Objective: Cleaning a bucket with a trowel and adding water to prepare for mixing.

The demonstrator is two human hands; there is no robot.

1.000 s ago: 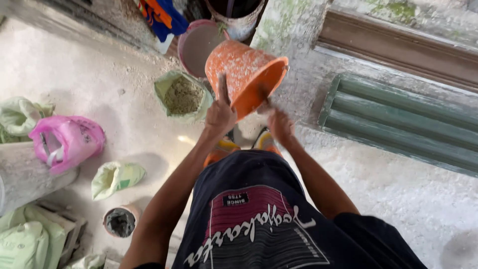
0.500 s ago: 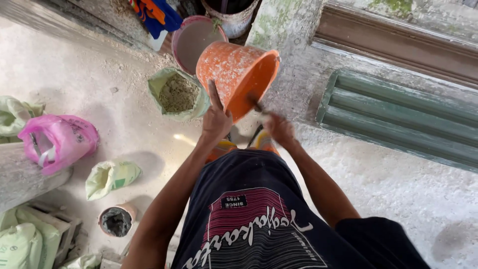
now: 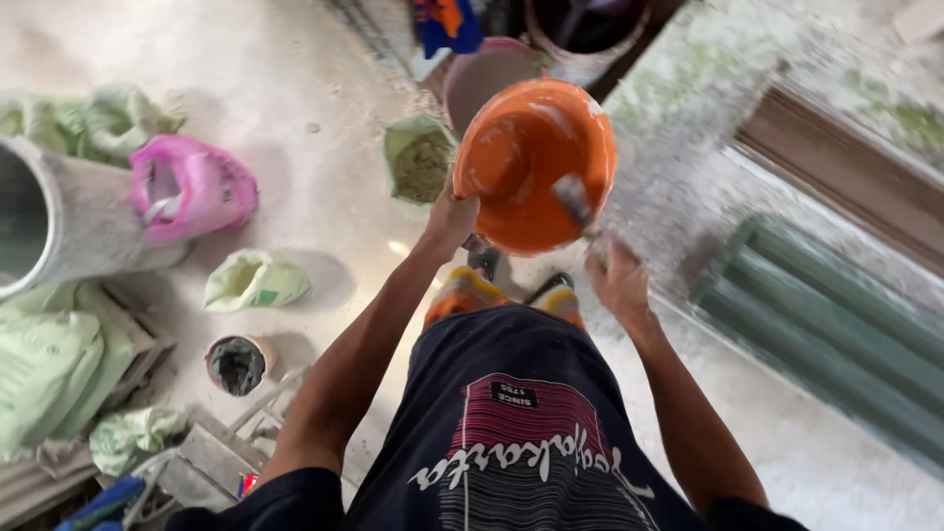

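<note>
The left hand [image 3: 454,214] grips the orange bucket [image 3: 531,162] by its rim. The right hand [image 3: 618,280] is closed on a trowel [image 3: 575,202] reaching inside that bucket.

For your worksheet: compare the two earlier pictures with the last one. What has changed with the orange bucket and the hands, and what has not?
The orange bucket has tipped so its mouth faces the camera. The left hand still grips its rim; the right hand still holds the brush inside. The pink bag has not moved.
</note>
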